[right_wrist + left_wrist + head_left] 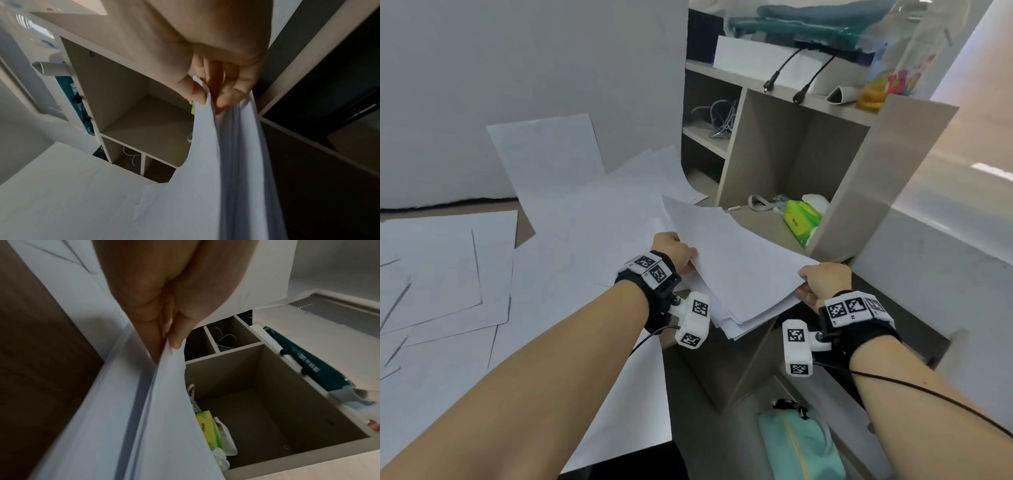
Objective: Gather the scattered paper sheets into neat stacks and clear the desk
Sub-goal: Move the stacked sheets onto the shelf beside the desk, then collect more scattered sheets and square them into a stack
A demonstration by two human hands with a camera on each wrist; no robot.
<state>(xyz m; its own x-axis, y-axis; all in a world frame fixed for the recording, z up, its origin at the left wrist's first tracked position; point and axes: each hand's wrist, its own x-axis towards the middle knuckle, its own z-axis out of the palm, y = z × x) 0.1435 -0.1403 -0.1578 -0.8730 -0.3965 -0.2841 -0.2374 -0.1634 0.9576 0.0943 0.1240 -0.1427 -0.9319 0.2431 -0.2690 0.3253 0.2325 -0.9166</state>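
Both grips are clamping one paper stack (736, 270): left hand (676, 251) at its 9 o'clock edge, right hand (823, 282) at 4 o'clock. Loose sheets (448, 274) are lying on the desk (524, 226) at 9 o'clock.

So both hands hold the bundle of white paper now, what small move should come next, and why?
Probably tap the bundle of white paper sheets on its edge to square it. The left hand and right hand pinch opposite sides, but the lower sheets fan out unevenly, and many loose white sheets lie ungathered on the desk.
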